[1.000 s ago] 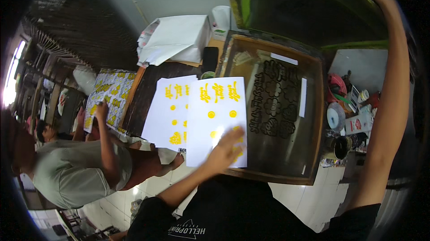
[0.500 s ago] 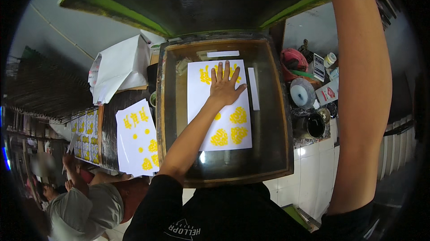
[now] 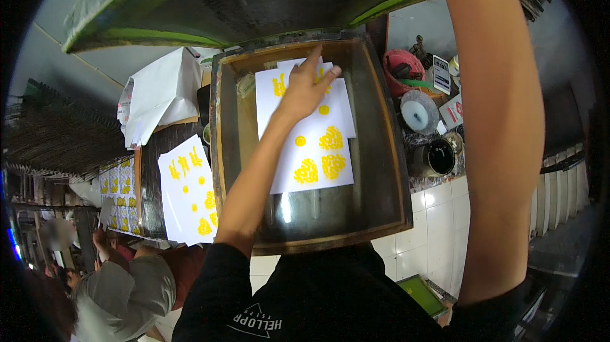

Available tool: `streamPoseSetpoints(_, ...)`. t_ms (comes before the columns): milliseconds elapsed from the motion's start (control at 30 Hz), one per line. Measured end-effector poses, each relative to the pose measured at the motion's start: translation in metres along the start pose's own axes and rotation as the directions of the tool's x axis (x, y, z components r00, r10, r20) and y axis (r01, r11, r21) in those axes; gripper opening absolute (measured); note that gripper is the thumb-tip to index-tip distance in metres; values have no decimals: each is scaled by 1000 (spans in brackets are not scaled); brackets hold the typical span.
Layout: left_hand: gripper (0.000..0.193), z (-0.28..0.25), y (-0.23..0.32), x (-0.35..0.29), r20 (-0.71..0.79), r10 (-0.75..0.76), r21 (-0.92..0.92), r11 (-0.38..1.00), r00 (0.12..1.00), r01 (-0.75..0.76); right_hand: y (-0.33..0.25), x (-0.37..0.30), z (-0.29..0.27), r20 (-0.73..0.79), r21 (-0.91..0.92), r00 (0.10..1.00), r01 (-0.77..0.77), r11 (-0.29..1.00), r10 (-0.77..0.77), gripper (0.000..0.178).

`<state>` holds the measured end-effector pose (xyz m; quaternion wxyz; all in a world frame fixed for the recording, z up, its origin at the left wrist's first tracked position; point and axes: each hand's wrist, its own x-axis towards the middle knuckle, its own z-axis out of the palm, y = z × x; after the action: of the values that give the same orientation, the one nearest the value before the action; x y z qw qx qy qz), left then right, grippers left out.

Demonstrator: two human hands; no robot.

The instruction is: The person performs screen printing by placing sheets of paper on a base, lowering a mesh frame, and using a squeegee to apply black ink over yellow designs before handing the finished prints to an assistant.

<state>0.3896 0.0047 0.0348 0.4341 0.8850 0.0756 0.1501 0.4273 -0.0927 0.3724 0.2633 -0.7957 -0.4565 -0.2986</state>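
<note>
Slid toward 12 o'clock since half a second ago, a white sheet printed in yellow (image 3: pixel 310 157) is now set closer to two white strips, and the left hand (image 3: pixel 302 95) has been shifted toward its top edge. The index finger (image 3: pixel 316 57) is stretched toward 12 o'clock, past the sheet's edge, and the thumb (image 3: pixel 332 73) is spread wide toward 1; how the other fingers are placed cannot be told through the blur. Nothing is seen gripped; the sheet is covered at its top by the hand.

Clock directions are given from the sheet's middle. One strip (image 3: pixel 286 63) is seen at 12 o'clock and the other (image 3: pixel 347 110) at 2, both just beside the sheet, though whether they are overlapped cannot be told. All are borne by a wood-edged glass table (image 3: pixel 375 183).

Beyond it, a dark screen with a green-edged frame (image 3: pixel 254 8) is held raised at 12 o'clock. The right forearm (image 3: pixel 499 126) is extended up past the top edge, the right hand out of view. More printed sheets (image 3: pixel 188 192) are laid at 8 o'clock and a white paper package (image 3: pixel 164 100) at 10. A red bowl (image 3: pixel 402 70) is placed at 2 o'clock, a dark can (image 3: pixel 440 159) just past 3. Another person (image 3: pixel 124 291) is partly seen toward 7.
</note>
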Motion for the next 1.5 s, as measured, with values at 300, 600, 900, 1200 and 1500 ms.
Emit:
streamPoseSetpoints(300,38,-95,70,-281,41,-233,-836,525,972,161,-19,-208,38,132,198,990,15,980,-42,34)
streamPoseSetpoints(600,29,-9,-19,-363,439,-598,-894,-212,671,395,-31,-356,128,771,268,628,-178,947,-101,47)
streamPoseSetpoints(900,41,-9,-18,-361,535,-610,-833,-267,584,484,-40,-366,146,661,74,746,44,996,-82,40)
streamPoseSetpoints(1200,31,-8,-21,-372,521,-717,-811,-247,463,530,40,-261,257,403,57,900,158,986,-167,41)
streamPoseSetpoints(1500,30,-3,-21,-382,472,-671,-879,-308,572,364,108,-156,346,437,26,883,181,983,-174,49)
